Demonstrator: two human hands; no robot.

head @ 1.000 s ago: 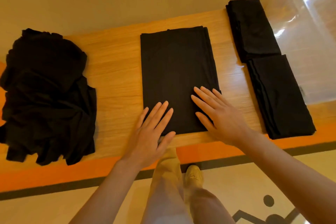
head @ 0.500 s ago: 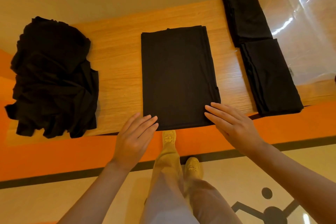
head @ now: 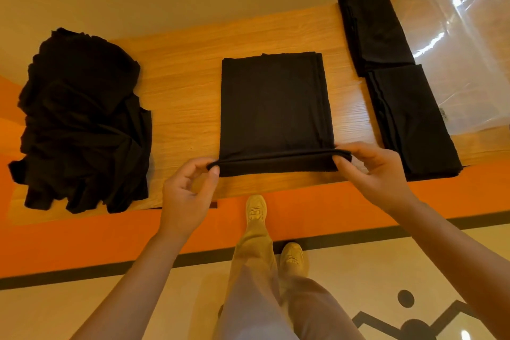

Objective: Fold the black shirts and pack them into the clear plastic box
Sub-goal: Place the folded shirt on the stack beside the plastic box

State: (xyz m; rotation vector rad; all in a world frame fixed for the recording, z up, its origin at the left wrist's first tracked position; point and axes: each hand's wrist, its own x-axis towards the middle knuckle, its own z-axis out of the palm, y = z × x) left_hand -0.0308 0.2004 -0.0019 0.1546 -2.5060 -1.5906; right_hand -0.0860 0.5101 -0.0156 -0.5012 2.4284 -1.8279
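wooden table top (head: 187,96) with an orange front edge, pale floor below. items, left to right: one loose heap of black shirts (head: 82,121), unfolded, at the left end; one half-folded black shirt (head: 276,107), a flat rectangle in the middle, directly in front of you; two folded black shirts, far one (head: 372,30) and near one (head: 411,116), lying end to end on the right; one clear plastic box (head: 452,44) just beside those two, at the far right (its walls mostly glare). your left hand (head: 187,196) pinches the near left corner of the middle shirt between thumb and fingers; your right hand (head: 372,174) pinches the near right corner the same way. the near hem is lifted off the table between them, drawn taut. your legs and tan shoes (head: 256,210) show below the table edge.
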